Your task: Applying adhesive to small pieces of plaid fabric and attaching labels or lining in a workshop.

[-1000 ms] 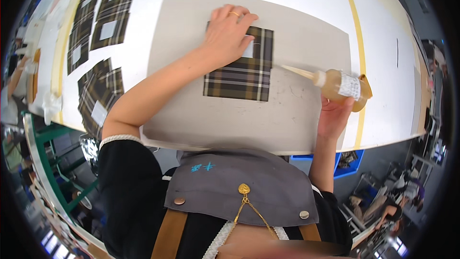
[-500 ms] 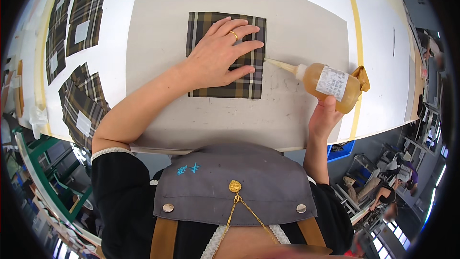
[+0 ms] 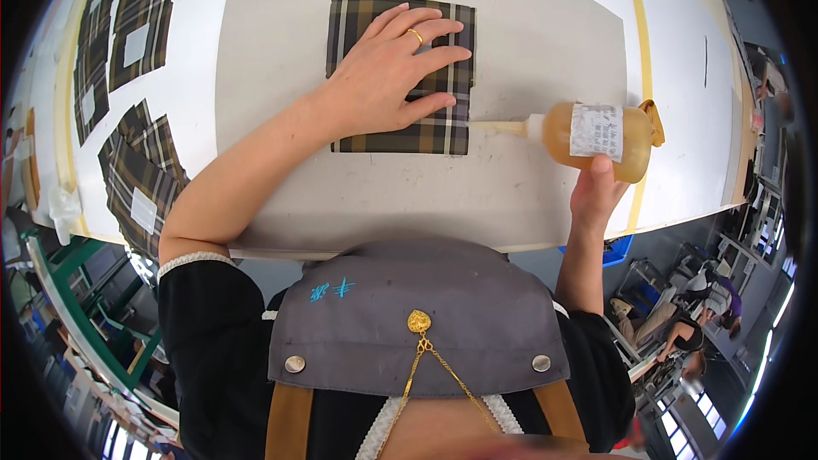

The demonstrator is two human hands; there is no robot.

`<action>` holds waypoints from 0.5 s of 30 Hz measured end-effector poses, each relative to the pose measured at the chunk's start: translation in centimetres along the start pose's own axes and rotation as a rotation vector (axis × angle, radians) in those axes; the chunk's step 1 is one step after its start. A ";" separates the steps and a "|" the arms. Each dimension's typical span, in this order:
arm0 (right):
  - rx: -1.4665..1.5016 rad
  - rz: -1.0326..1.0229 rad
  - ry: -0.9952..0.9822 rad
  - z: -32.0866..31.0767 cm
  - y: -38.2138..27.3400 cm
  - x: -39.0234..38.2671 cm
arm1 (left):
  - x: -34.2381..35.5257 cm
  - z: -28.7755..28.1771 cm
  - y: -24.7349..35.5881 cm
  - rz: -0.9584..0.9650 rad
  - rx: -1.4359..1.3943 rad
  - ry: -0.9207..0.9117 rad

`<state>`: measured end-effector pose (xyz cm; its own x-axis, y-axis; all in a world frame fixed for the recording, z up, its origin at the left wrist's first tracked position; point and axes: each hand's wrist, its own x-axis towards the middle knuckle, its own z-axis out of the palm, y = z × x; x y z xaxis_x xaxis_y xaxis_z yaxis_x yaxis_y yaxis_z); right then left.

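Note:
A square of plaid fabric (image 3: 400, 140) in dark brown, olive and white lies flat on a grey board (image 3: 273, 51). Spread over it, fingers apart, my left hand (image 3: 392, 68) presses on the cloth; a ring circles one finger. My right hand (image 3: 598, 187) grips a clear squeeze bottle (image 3: 558, 134) of amber liquid, tipped on its side. Its long pale nozzle (image 3: 498, 127) points left, the tip at the fabric's right edge near the lower corner. A white label wraps the bottle. The fingers behind it are mostly hidden.
More plaid pieces (image 3: 141, 166) with white paper tags lie at the left of the white table (image 3: 198, 60). Yellow tape (image 3: 639, 43) runs along the right side. A blue crate (image 3: 615, 250) sits below the table edge, and other people (image 3: 682, 336) are farther off at right.
The bottle's nozzle has slid down the fabric's right edge toward the lower corner, and the bottle is now closer to level. My left hand keeps its place on the cloth.

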<state>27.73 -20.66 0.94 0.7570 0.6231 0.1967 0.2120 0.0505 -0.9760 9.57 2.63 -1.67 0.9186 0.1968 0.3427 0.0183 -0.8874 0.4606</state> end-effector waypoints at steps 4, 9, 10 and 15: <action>0.002 0.046 -0.081 -1.2 -0.3 -0.8 | 0.0 0.1 0.0 -0.012 0.005 -0.013; 0.134 0.107 0.029 -1.8 0.1 -3.3 | -0.2 0.1 -0.1 -0.001 -0.002 -0.011; 0.196 0.104 0.079 -2.0 0.3 -4.0 | -0.2 0.1 -0.2 0.008 -0.003 -0.008; 0.157 0.044 0.127 -1.4 0.0 -7.4 | -0.3 0.1 0.0 -0.004 0.009 -0.019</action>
<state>22.97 -26.36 -0.36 0.8376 0.5243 0.1536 0.0855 0.1520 -0.9847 9.38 2.56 -1.90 0.9259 0.1923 0.3251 0.0255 -0.8905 0.4542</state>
